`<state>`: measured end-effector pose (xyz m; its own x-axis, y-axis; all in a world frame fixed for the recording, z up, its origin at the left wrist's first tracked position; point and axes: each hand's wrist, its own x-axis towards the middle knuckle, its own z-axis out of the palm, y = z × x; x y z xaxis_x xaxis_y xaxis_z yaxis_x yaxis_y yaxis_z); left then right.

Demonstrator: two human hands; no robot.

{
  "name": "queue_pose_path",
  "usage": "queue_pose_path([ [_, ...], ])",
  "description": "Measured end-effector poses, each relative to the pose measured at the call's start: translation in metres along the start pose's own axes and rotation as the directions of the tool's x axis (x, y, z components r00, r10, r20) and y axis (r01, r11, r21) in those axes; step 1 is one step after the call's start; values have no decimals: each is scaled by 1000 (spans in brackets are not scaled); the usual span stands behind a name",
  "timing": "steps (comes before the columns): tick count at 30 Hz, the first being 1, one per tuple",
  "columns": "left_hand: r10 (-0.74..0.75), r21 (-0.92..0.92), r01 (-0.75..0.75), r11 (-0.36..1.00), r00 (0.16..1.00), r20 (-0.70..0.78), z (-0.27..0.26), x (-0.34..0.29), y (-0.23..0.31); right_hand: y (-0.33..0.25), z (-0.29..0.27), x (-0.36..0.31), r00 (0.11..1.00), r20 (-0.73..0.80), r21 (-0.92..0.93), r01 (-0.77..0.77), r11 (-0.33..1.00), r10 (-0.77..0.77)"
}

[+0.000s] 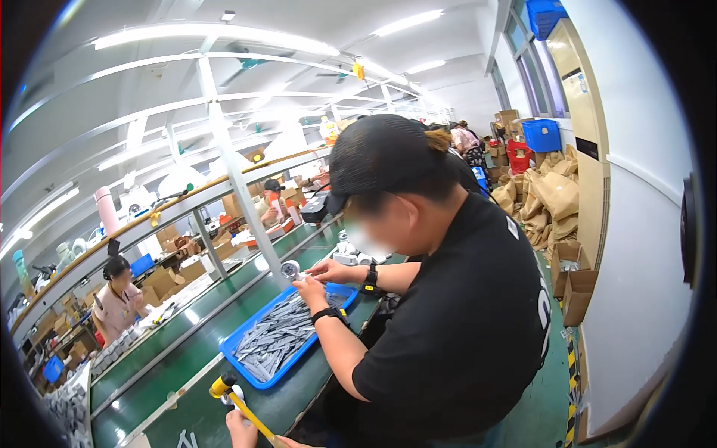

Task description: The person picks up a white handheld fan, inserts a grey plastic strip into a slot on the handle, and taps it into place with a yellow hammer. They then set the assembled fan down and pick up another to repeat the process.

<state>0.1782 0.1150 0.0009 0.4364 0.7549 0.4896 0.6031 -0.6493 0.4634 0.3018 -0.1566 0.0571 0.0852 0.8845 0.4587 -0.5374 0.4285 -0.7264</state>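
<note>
Head view shows the person's own hands at the lower edge. The right hand (293, 443), barely in the frame, wraps the far end of a hammer (256, 421); the left hand (240, 431) appears to pinch the lower end of a white part (237, 391), though the handle crosses in front and its exact grip cannot be told. Gripping the handle well back probably leaves the head free to swing, while the other hand seems to steady the part. The hammer has a slim yellow handle and a stubby yellow head with a dark face; the part looks pale, smooth and rounded, mostly hidden. Both are near the close corner of a blue tray (267, 385), and whether the head touches the part cannot be told.

Below them, pale strips (187, 440) lie on the green surface (128, 407). Grey flat pieces (278, 332) heap loosely in the tray, presumably kept there within easy reach. Beyond, a co-worker (455, 299) in a black cap leans over the tray's far end, fingers gathered around a round-headed white device (290, 269). Across the surface, another person (117, 302) sits beside more grey parts (113, 349).
</note>
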Motion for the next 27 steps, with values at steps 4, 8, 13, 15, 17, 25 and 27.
queue_pose_path([
  [4,-167,-316,138,939,984,-65,-65,-56,59,5,-10,5,989,64,-107,-126,986,133],
  [8,-278,-262,263,929,960,-20,-84,-106,25,9,-27,14,902,27,-256,-411,875,431],
  [13,-229,-121,207,971,950,-212,-104,-120,27,12,-43,36,878,72,-463,-391,795,474],
  [15,-249,-138,220,966,935,-252,-104,-124,26,6,-38,45,876,91,-657,-304,690,473],
  [17,-265,-122,239,963,919,-292,-101,-130,20,5,-30,50,849,111,-704,-300,644,516],
  [25,-284,-259,200,945,894,-346,-92,-139,13,3,-35,44,852,155,-860,-132,493,500],
  [27,-295,-285,202,937,894,-336,-90,-138,12,-7,-30,39,863,84,-828,-217,516,498],
])
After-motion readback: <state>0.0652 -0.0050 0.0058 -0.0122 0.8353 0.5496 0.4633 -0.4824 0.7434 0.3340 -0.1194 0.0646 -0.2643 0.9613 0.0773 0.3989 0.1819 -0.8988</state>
